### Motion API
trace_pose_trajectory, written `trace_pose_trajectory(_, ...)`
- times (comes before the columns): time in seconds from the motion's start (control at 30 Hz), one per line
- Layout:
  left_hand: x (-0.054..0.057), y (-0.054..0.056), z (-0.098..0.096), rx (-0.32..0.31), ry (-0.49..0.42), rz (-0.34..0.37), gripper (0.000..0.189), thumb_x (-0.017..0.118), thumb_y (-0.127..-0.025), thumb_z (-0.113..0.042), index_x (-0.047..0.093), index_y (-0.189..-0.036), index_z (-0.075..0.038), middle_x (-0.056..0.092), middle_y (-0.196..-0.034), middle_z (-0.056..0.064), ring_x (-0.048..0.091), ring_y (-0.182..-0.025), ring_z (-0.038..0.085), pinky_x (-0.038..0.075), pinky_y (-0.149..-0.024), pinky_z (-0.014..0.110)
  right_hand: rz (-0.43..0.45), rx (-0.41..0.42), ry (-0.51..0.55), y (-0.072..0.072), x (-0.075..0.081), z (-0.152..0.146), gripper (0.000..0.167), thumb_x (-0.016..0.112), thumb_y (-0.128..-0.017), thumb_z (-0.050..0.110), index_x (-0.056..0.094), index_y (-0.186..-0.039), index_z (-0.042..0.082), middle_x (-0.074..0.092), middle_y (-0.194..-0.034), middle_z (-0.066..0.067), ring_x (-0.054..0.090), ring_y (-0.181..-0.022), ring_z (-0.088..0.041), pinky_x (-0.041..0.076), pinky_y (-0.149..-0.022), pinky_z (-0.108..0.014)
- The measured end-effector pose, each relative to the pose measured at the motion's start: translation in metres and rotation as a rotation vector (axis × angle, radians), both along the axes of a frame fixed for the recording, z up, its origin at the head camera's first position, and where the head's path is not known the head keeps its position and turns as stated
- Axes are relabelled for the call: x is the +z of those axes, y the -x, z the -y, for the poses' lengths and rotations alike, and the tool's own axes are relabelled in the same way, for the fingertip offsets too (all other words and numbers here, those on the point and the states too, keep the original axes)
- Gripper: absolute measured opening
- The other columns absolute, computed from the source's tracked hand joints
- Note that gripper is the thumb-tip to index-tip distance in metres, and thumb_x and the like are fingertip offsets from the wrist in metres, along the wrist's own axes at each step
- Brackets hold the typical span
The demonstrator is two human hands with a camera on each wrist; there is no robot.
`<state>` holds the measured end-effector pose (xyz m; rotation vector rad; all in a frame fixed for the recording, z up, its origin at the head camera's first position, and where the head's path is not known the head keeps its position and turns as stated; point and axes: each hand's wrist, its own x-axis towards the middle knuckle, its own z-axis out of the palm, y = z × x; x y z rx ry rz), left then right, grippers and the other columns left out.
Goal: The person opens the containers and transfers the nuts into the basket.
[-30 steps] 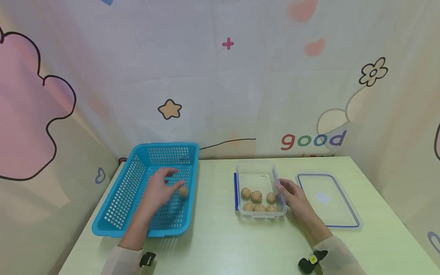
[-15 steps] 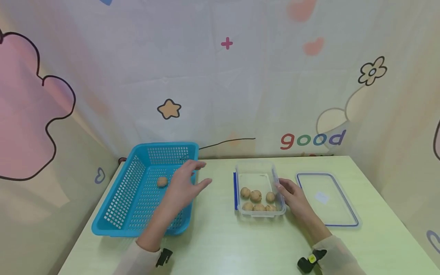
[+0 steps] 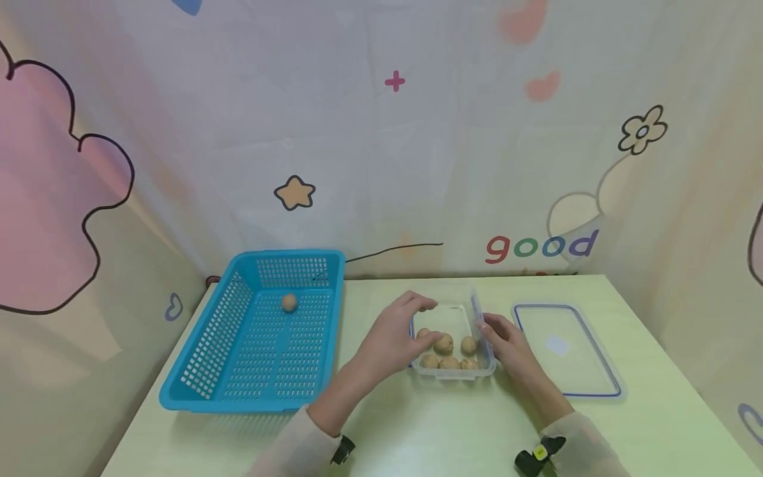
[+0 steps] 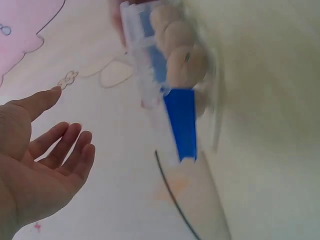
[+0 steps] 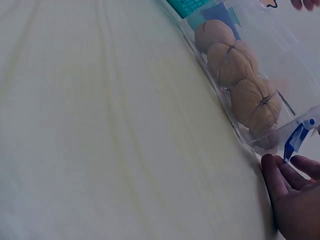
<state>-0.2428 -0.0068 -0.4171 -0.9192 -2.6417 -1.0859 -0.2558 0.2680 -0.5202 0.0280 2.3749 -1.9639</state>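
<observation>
A clear plastic food container [image 3: 456,373] with blue clips stands on the table and holds several walnuts [image 3: 444,343]. My right hand [image 3: 515,344] grips its right side, fingertips by a blue clip [image 5: 298,139] in the right wrist view. Over the container's left edge hovers my left hand [image 3: 390,338], thumb and fingers spread apart. The left wrist view shows nothing between the fingers of that hand [image 4: 50,165]. One walnut [image 3: 289,303] lies alone in the blue plastic basket [image 3: 250,404], toward its back.
To the right of the container lies its clear lid [image 3: 575,351] with a blue seal, flat on the table [image 3: 393,424]. The basket takes up the table's left side. A printed curtain [image 3: 381,146] hangs behind the table's back edge.
My left hand has left the basket and moved right to the container, with nothing held. The walnut in the basket has rolled left and back. The right hand stays on the container.
</observation>
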Motion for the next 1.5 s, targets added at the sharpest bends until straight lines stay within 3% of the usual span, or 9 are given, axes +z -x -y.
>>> trace_pose_trajectory(0.23, -0.038, 0.013, -0.033, -0.051, 0.059, -0.038, 0.048, 0.082, -0.096, -0.026, 0.066, -0.138, -0.011, 0.063, -0.134, -0.001, 0.063, -0.121, 0.015, 0.053, -0.100, 0.024, -0.019, -0.003, -0.015, -0.001, -0.002, 0.001, 0.065, 0.052, -0.113, 0.041, 0.037, -0.159, -0.002, 0.043, -0.160, -0.028, 0.043, -0.146, -0.041, 0.046, -0.114, -0.047)
trace_pose_trajectory(0.43, -0.057, 0.023, -0.059, -0.087, 0.124, -0.038, 0.047, 0.081, -0.096, -0.029, 0.067, -0.138, -0.012, 0.064, -0.130, 0.000, 0.064, -0.107, 0.013, 0.053, -0.093, 0.019, -0.046, 0.000, -0.023, 0.000, -0.003, 0.000, 0.062, 0.052, -0.113, 0.039, 0.039, -0.158, -0.003, 0.045, -0.157, -0.028, 0.045, -0.144, -0.041, 0.049, -0.107, -0.041)
trace_pose_trajectory(0.57, -0.062, 0.026, -0.074, -0.076, 0.202, -0.006, 0.049, 0.084, -0.094, -0.032, 0.068, -0.139, -0.020, 0.065, -0.123, -0.002, 0.058, -0.097, 0.006, 0.052, -0.079, 0.016, -0.047, 0.001, -0.015, 0.000, -0.004, -0.001, 0.059, 0.051, -0.114, 0.035, 0.040, -0.157, -0.003, 0.046, -0.156, -0.028, 0.045, -0.143, -0.039, 0.051, -0.102, -0.034)
trace_pose_trajectory(0.7, -0.064, 0.030, -0.083, -0.037, 0.271, 0.005, 0.048, 0.084, -0.093, -0.035, 0.069, -0.138, -0.025, 0.065, -0.123, -0.007, 0.056, -0.098, 0.001, 0.053, -0.078, 0.018, -0.040, -0.005, -0.023, 0.000, -0.005, -0.002, 0.058, 0.050, -0.114, 0.035, 0.040, -0.157, -0.002, 0.047, -0.156, -0.027, 0.044, -0.143, -0.036, 0.049, -0.103, -0.035)
trace_pose_trajectory(0.83, -0.066, 0.034, -0.086, -0.018, 0.298, 0.029, 0.048, 0.084, -0.093, -0.036, 0.069, -0.138, -0.025, 0.065, -0.123, -0.009, 0.058, -0.100, 0.001, 0.055, -0.083, 0.021, -0.042, -0.007, -0.039, 0.001, -0.005, -0.002, 0.059, 0.051, -0.114, 0.036, 0.041, -0.157, -0.002, 0.047, -0.156, -0.027, 0.044, -0.142, -0.035, 0.048, -0.103, -0.038)
trace_pose_trajectory(1.13, -0.069, 0.039, -0.091, -0.027, 0.353, 0.063, 0.046, 0.083, -0.093, -0.035, 0.071, -0.136, -0.027, 0.064, -0.112, -0.012, 0.053, -0.085, 0.003, 0.047, -0.062, 0.022, -0.034, -0.015, -0.046, 0.002, -0.003, -0.002, 0.062, 0.051, -0.113, 0.039, 0.040, -0.158, -0.002, 0.046, -0.158, -0.027, 0.043, -0.144, -0.035, 0.047, -0.107, -0.044)
trace_pose_trajectory(1.27, -0.069, 0.041, -0.093, -0.023, 0.364, 0.071, 0.043, 0.081, -0.095, -0.033, 0.072, -0.136, -0.025, 0.066, -0.112, -0.011, 0.053, -0.083, 0.004, 0.048, -0.062, 0.022, -0.024, -0.022, -0.041, 0.002, -0.003, -0.003, 0.062, 0.052, -0.113, 0.039, 0.040, -0.158, -0.001, 0.045, -0.159, -0.026, 0.043, -0.145, -0.035, 0.046, -0.108, -0.043)
trace_pose_trajectory(1.5, -0.072, 0.045, -0.095, 0.000, 0.397, 0.100, 0.027, 0.078, -0.097, -0.031, 0.078, -0.122, -0.021, 0.065, -0.102, -0.011, 0.055, -0.082, 0.005, 0.051, -0.069, 0.024, -0.013, -0.027, -0.031, 0.002, -0.002, 0.000, 0.062, 0.053, -0.112, 0.041, 0.042, -0.157, -0.001, 0.047, -0.157, -0.025, 0.046, -0.142, -0.033, 0.049, -0.102, -0.033)
